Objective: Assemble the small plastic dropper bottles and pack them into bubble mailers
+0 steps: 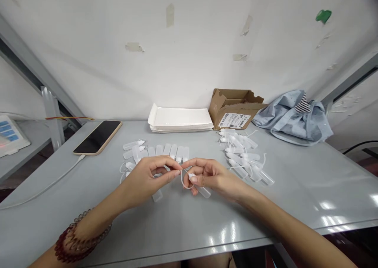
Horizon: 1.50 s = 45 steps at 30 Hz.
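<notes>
My right hand (206, 176) grips a small clear squeeze bottle (203, 191) with a white cap and a thin metal needle tip. A white flexible strap (183, 183) curves from the bottle's cap up to my left hand (156, 175), whose thumb and forefinger pinch its free end beside the needle. Both hands meet above the middle of the table. Behind and beside my left hand lie several similar bottles (167, 149), partly hidden by it. To the right of my right hand is a loose pile of more needle-tip bottles (242, 153) with straps sticking out.
A phone (99, 137) on a charging cable (56, 187) lies at the left of the grey table (189, 232). At the back are a stack of white envelopes (181, 118), an open cardboard box (236, 110) and a bunched light-blue cloth (295, 120). A wall stands behind.
</notes>
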Each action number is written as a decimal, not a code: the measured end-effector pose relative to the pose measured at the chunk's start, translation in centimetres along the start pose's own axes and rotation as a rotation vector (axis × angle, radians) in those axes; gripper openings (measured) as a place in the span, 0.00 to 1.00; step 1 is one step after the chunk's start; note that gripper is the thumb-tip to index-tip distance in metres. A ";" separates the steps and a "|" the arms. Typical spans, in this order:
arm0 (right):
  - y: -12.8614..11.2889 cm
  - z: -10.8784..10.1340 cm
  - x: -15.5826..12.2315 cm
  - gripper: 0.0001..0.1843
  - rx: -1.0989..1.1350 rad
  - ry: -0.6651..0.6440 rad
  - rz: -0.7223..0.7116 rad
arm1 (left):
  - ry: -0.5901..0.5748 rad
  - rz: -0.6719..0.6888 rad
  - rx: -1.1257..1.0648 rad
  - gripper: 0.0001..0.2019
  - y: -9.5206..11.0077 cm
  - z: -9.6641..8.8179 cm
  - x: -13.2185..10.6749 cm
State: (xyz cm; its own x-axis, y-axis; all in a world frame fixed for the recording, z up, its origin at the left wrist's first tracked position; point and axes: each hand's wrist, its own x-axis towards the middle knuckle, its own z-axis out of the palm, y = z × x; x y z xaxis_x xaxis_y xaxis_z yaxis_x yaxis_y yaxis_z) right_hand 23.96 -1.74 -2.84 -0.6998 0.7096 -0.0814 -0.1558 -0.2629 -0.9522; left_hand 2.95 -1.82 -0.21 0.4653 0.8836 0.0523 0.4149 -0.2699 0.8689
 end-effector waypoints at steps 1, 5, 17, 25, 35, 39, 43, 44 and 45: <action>0.0 0.0 0.0 0.16 -0.003 0.002 0.003 | 0.002 0.004 0.007 0.08 0.0 0.0 0.0; -0.2 0.1 0.0 0.16 0.000 0.005 0.021 | -0.002 0.009 0.038 0.09 -0.1 0.1 0.0; -0.2 0.3 0.0 0.17 0.009 0.013 0.040 | -0.010 0.014 0.095 0.10 -0.4 0.5 -0.1; -0.4 0.4 0.0 0.17 0.012 0.015 0.054 | -0.013 0.020 0.098 0.10 -0.4 0.5 -0.2; -0.3 0.3 0.0 0.18 -0.029 0.037 0.071 | 0.004 0.128 0.148 0.10 -0.9 0.9 -0.2; -0.3 0.3 0.0 0.19 -0.050 0.053 0.104 | 0.008 0.264 0.220 0.10 -1.4 1.3 -0.4; -0.3 0.4 -0.1 0.19 -0.050 0.050 0.111 | -0.009 0.297 0.211 0.10 -1.5 1.5 -0.3; -0.3 0.4 0.0 0.19 -0.047 0.052 0.111 | -0.014 0.292 0.197 0.10 -1.5 1.5 -0.3; -0.2 0.4 0.0 0.19 -0.043 0.052 0.111 | -0.021 0.277 0.182 0.10 -1.4 1.5 -0.3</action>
State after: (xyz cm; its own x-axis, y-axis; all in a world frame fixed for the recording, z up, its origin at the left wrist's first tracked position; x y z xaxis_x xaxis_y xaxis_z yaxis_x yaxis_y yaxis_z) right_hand 23.78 -1.94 -2.50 -0.6741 0.7106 -0.2014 -0.0485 -0.3147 -0.9480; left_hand 3.37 -2.24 -2.20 0.5956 0.7592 0.2623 0.4025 -0.5647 0.7205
